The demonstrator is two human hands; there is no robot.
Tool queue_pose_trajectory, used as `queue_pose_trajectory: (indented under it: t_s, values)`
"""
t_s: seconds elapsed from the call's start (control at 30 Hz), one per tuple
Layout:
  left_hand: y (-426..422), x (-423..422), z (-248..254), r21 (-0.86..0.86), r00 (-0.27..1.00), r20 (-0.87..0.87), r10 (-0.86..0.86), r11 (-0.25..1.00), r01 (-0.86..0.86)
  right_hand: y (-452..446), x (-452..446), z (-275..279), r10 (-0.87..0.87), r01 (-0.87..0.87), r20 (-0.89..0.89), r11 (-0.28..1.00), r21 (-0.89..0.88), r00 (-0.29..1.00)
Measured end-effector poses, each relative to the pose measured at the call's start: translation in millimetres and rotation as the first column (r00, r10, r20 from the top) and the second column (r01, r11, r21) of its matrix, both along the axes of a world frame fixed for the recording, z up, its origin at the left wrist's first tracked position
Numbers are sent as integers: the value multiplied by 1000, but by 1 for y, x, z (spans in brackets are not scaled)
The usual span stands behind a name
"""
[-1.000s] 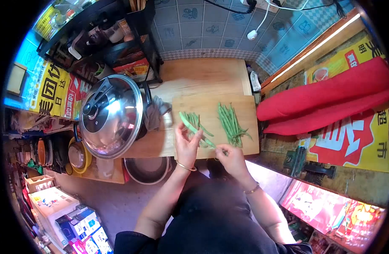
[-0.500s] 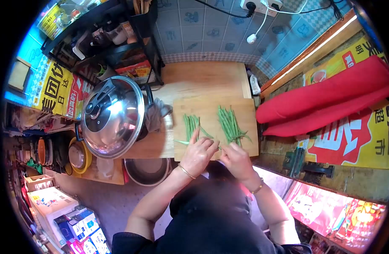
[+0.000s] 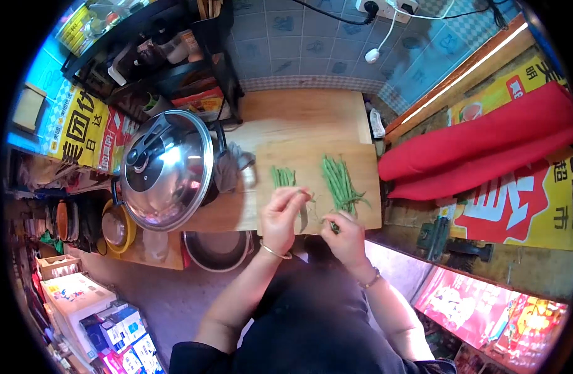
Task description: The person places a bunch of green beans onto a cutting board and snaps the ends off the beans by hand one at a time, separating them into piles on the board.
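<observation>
Green beans lie in 2 bunches on the cutting board (image 3: 305, 156): left bunch (image 3: 284, 177) on its L half, right bunch (image 3: 341, 185) on its R half. Prob. light, semi-stiff, bit slick, apt to snap if bent; best hold = thumb + fingertips nr. one end. L hand (image 3: 279, 221), over board's near edge, pinches a single bean (image 3: 303, 218), which hangs down. R hand (image 3: 344, 237), also at that edge, is curled, apparently on a green bit (image 3: 334, 227), too small to ID. Vs. 0.5 s ago: hands farther apart, bean now dangling vs. jutting left.
</observation>
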State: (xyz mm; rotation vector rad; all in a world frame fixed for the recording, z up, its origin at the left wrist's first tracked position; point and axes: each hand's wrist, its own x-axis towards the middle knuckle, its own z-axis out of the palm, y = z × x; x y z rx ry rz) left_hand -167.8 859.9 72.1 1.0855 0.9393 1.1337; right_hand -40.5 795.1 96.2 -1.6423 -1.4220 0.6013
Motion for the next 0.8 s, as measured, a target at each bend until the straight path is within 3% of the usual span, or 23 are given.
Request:
queue_pose_trajectory:
  t_s: [0.07,0.17,0.27,0.37,0.5,0.57,0.73,0.8]
  values:
    - [12,-6,11,-259,887,425,181,963,-73,-9,3,-16,-19,14,-47,994,-112,999]
    - [35,-27,14,-288,773,555,308,943,-169,-23,22,-37,-33,32,-2,983,-179,999]
    - [48,-43,20,-345,675,606,420,904,-253,-38,44,-59,-44,55,43,948,-313,998]
    - [48,-43,20,-366,631,646,429,900,-238,-37,44,-51,-95,-8,-192,879,-476,977]
    - [39,-26,18,-387,626,664,409,904,-181,-13,20,-42,-97,-56,-351,914,-402,931]
    - [34,-19,18,-408,632,655,415,898,-167,-2,6,-23,-139,-232,-777,909,-346,614]
    - [25,-16,12,-387,643,661,387,910,-150,4,-3,-8,-39,-326,-747,883,-336,664]
    - [24,-18,11,-320,779,524,343,928,-194,4,-3,-9,41,-233,-550,930,-285,834]
